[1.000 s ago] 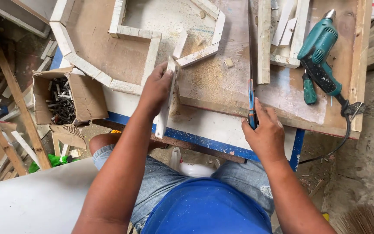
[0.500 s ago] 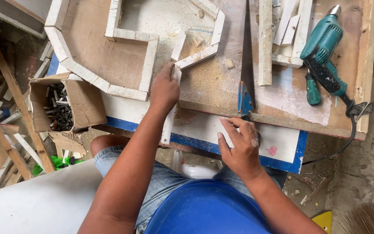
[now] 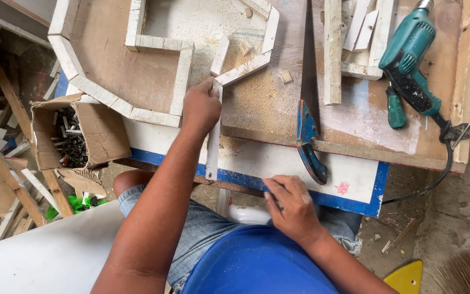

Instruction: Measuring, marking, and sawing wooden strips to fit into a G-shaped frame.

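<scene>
My right hand (image 3: 295, 209) has let go of the saw (image 3: 307, 117). A second ago it gripped the blue handle with the blade in the wood; half a second ago it was already drawing back over the bench edge. Now the saw lies flat on the board (image 3: 365, 125), handle toward me, blade pointing away, and my right hand sits at the near blue edge of the bench (image 3: 354, 198), fingers curled together. Something thin may be pinched under them, but I cannot tell what. So I judge the sawing is paused or finished, and the work has passed to the strip.

My left hand (image 3: 202, 106) has stayed on the white strip (image 3: 213, 147) throughout, fingers closed and pressing down on its far end. The strip runs toward me from the short angled pieces and overhangs the board onto the white bench top.

To my left, below the bench, an open brown cardboard box (image 3: 101, 130) holds dark screws, flaps spread. I see no label on it. A small pink mark (image 3: 342, 188) sits on the white bench face near the saw handle. The teal drill (image 3: 409, 60) lies at the far right, its cord trailing off the edge.
</scene>
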